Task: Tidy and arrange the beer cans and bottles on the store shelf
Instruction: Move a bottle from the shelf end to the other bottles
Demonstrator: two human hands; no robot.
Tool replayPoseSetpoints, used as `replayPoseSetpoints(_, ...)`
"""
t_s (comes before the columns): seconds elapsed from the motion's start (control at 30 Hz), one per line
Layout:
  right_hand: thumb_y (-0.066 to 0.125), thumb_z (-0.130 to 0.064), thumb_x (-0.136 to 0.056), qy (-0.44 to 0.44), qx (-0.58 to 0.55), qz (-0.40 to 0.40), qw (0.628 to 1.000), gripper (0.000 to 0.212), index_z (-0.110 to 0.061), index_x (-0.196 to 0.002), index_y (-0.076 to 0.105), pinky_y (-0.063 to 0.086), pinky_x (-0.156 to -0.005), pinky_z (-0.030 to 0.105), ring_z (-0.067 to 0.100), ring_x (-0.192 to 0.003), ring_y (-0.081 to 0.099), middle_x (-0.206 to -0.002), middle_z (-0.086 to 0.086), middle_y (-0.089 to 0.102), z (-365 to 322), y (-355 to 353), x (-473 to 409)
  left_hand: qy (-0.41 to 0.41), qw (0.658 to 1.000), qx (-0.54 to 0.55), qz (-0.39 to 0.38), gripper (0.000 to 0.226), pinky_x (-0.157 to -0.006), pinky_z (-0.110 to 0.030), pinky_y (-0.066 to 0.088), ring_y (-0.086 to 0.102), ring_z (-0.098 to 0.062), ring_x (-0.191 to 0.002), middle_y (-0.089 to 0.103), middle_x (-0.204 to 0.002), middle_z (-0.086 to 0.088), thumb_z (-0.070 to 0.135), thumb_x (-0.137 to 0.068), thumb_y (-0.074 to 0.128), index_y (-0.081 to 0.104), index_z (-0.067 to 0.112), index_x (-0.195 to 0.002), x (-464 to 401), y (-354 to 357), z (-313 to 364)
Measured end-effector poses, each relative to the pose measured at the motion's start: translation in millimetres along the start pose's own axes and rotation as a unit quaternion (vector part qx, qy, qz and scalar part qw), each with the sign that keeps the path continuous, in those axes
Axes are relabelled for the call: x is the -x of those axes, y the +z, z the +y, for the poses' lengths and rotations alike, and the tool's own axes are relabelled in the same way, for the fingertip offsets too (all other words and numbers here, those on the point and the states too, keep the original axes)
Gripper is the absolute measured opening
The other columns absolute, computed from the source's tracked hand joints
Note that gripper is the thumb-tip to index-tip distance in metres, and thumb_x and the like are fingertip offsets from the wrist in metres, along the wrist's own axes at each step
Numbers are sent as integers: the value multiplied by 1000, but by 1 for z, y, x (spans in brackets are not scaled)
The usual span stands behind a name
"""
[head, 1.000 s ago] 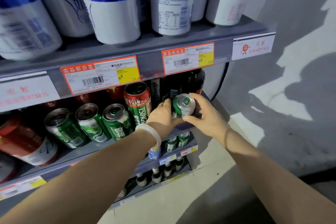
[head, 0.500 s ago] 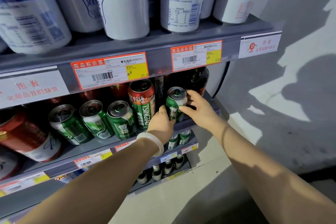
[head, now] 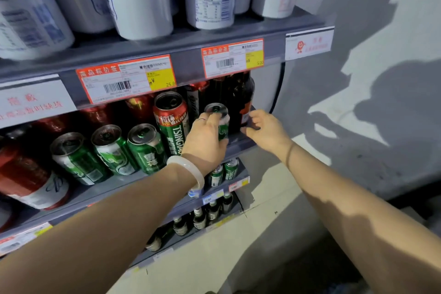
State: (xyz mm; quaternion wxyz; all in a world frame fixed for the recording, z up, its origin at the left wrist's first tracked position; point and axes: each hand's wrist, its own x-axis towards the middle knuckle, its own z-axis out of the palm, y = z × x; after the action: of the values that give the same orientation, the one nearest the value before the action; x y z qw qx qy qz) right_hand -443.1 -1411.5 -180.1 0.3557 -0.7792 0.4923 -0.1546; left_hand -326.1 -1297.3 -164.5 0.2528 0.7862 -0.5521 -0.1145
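At the left edge of the middle shelf (head: 112, 188), a red can (head: 28, 181) is cut off by the frame, and the red cans in the back row behind it are too dark to read. Three short green cans (head: 109, 150) stand tilted along the shelf's front edge; their labels are partly blurred. Next stands a taller can (head: 173, 122) with a red top band and green body, its lower right side covered by the left hand (head: 205, 143). The left arm reaches in from the lower left, a pale bangle (head: 188, 169) on the wrist; the hand wraps around a small green can (head: 220, 124), fingers over the can's front and thumb below, so only its lid and a strip of label show. This can stands upright near the right end of the shelf, just in front of dark bottles (head: 238, 100) whose labels cannot be made out. The right hand (head: 265, 131) hovers just beside the can at the shelf's right corner, fingers loosely curled and holding nothing; whether its fingertips touch the shelf edge cannot be told.
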Motion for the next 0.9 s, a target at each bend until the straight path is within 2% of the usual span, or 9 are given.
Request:
replayPoseSetpoints(0.07, 67, -24, -84, 21, -55, 28, 998, 58, -7, -134, 42, 39, -93, 25, 24, -119, 52, -131, 12, 52, 0, -6, -7, -5, 1000, -7, 12, 58, -102, -33, 31, 38, -30, -124, 43, -134, -14, 20, -86, 59, 35, 8, -137, -6, 1, 3)
replayPoseSetpoints(0.2, 75, -38, -75, 17, -89, 60, 994, 86, -11, -141, 28, 37, -106, 32, 23, -130, 42, -143, 10, 41, -6, -7, -32, -11, 999, 35, 19, 57, -101, -31, 34, 40, -27, -125, 44, -133, -13, 17, -85, 60, 37, 7, -136, -14, 11, 11)
replayPoseSetpoints(0.33, 84, -32, -63, -2, -134, 69, 989, 103, -16, -143, 21, 36, -107, 32, 21, -130, 42, -142, 7, 41, -19, -1, -57, -10, 998, 55, 24, 57, -101, -33, 37, 41, -26, -126, 40, -137, -14, 15, -85, 60, 37, 8, -136, -16, 23, 16)
replayPoseSetpoints(0.4, 86, -29, -58, -3, -153, 71, 986, 100, -19, -138, 27, 45, -99, 34, 22, -121, 51, -132, 6, 51, -22, 4, -66, -10, 998, 52, 24, 56, -99, -33, 38, 42, -26, -124, 41, -135, -13, 15, -85, 59, 37, 8, -135, -15, 26, 15)
replayPoseSetpoints(0.47, 86, -25, -58, 3, -163, 79, 983, 88, -18, -130, 35, 51, -86, 33, 23, -112, 58, -121, 4, 59, -21, 9, -70, -5, 999, 45, 17, 55, -98, -34, 40, 43, -27, -121, 43, -132, -13, 15, -85, 59, 38, 8, -135, -15, 26, 13)
replayPoseSetpoints(0.6, 83, -19, -62, 4, -170, 84, 982, 77, -16, -124, 38, 53, -89, 42, 25, -105, 60, -106, 2, 61, -17, 11, -73, 5, 999, 44, 3, 53, -97, -36, 41, 45, -26, -120, 45, -131, -13, 14, -85, 57, 38, 9, -135, -16, 24, 10)
replayPoseSetpoints(0.7, 83, -19, -60, 2, -163, 98, 982, 74, -13, -119, 38, 54, -85, 45, 26, -102, 61, -104, 4, 61, -17, 10, -71, 1, 999, 47, -7, 54, -97, -35, 41, 46, -25, -120, 46, -133, -11, 14, -86, 56, 36, 10, -136, -17, 24, 11)
replayPoseSetpoints(0.8, 82, -20, -62, -11, -141, 110, 984, 73, -9, -119, 38, 53, -84, 36, 22, -99, 60, -103, 3, 57, -14, 3, -60, 1, 998, 47, -29, 58, -100, -32, 38, 42, -24, -126, 42, -138, -11, 15, -87, 56, 31, 11, -139, -17, 28, 14)
replayPoseSetpoints(0.9, 80, -17, -68, -15, -143, 103, 984, 68, -8, -119, 35, 44, -52, 7, 7, -76, 54, -93, -5, 50, -7, -8, -47, -5, 998, 53, -43, 63, -100, -31, 36, 40, -24, -129, 38, -141, -11, 15, -87, 57, 26, 11, -142, -17, 31, 17)
